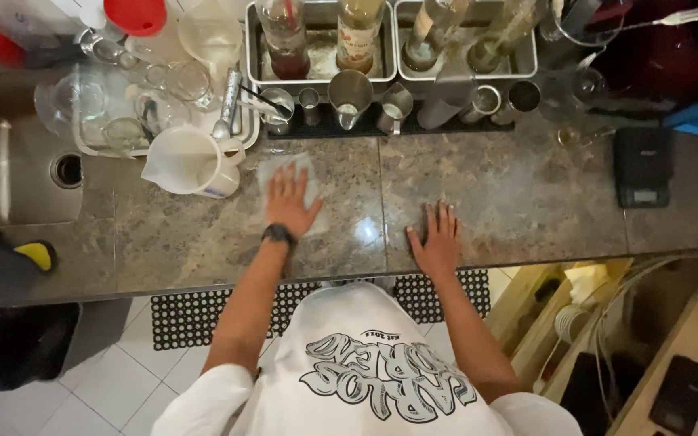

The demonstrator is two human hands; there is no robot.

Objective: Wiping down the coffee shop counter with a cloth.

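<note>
Head view is looking straight down on a marbled counter (527, 202), which is serving as the landmark for everything else. Left hand (291, 200) is lying flat on a pale cloth (310, 187) near the counter's middle, fingers spread and pressing down, not pinching anything; the cloth is spread thin under the palm, and the stone beside it is shining wet. A dark watch (278, 235) is sitting on that wrist, and the forearm is reaching out straight from the body. Right hand (435, 240) is resting flat on the counter's near edge, fingers close together and holding nothing; it appears to be bracing the body while the other arm is reaching further in.

At the counter's back edge, small metal jiggers and cups (349, 98) are standing in a row on a dark mat, with bottles (357, 36) upright in steel trays just behind them. A white pitcher (191, 161) is sitting just left of the cloth, beside a rack of glassware (135, 97), probably left there to drain. A sink (34, 173) is lying at the counter's left end, with a yellow sponge (38, 254) near its front. A black scale (642, 165) is sitting toward the counter's right end, well apart from both hands.
</note>
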